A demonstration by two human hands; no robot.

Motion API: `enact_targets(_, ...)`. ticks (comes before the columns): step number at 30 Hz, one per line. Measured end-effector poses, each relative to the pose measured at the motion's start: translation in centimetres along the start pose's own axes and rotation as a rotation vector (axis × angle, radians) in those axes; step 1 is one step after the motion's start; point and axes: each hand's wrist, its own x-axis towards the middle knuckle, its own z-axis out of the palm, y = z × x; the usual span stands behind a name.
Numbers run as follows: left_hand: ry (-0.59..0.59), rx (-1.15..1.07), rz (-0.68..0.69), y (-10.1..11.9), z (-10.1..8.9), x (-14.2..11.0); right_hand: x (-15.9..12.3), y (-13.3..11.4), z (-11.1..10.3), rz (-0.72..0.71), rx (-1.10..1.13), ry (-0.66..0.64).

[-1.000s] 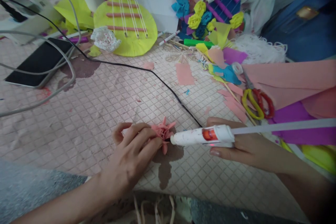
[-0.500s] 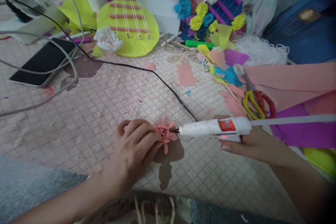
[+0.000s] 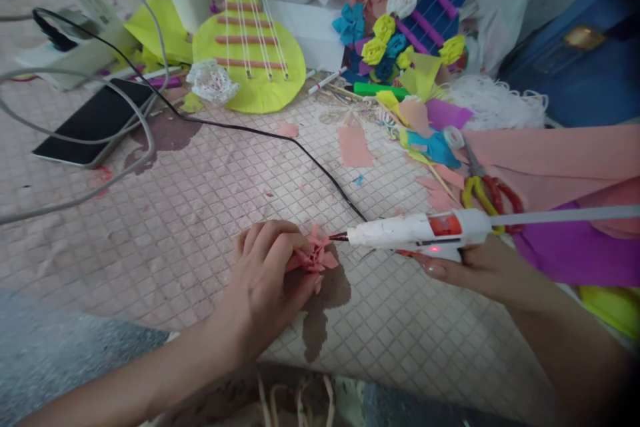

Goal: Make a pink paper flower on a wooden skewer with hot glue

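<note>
Two bare hands are working at one pink paper flower (image 3: 316,256) in the head view. From the flower's left, the left hand (image 3: 267,267) is pinching it, fingers along its far side and thumb along its near side — clamped on the paper. To the flower's right, the right hand (image 3: 487,273) is gripping a white glue gun (image 3: 395,231), fingers closed around the handle. The gun's dark nozzle is pointing at the flower's upper right petals; whether it is touching them I cannot tell. A red light is glowing on the gun, and a pale glue stick (image 3: 560,215) is jutting from its rear, away from the flower. Beyond the flower, a black cord (image 3: 240,127) is running off leftward.

Under and just beside the flower, a dark stain (image 3: 336,290) is showing on the quilted cloth (image 3: 200,233). Well beyond the flower, a yellow guitar shape (image 3: 270,90) is leaning with white strings. Beyond and right of the flower, scissors (image 3: 495,193) are lying near pink sheets (image 3: 560,153) — their handles showing yellow and red.
</note>
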Motion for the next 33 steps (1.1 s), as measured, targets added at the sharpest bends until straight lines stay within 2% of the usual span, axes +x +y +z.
enact_targets(7,-0.061,0.012,-0.054,0.2,0.0,0.4,0.0,0.2,0.1,-0.017,0.027,0.063)
enact_targets(17,-0.097,0.024,-0.106,0.4,-0.1,0.6,-0.3,0.8,0.4,0.010,0.187,0.050)
enact_targets(23,-0.138,-0.025,-0.073,0.2,-0.5,0.4,-0.5,0.9,0.1,0.006,0.087,0.073)
enact_targets(28,-0.162,-0.017,-0.111,0.1,-0.5,0.3,-0.4,1.1,0.1,-0.099,0.030,0.147)
enact_targets(33,-0.118,0.028,-0.118,0.2,0.0,0.4,-0.4,1.4,0.3,-0.117,0.062,0.158)
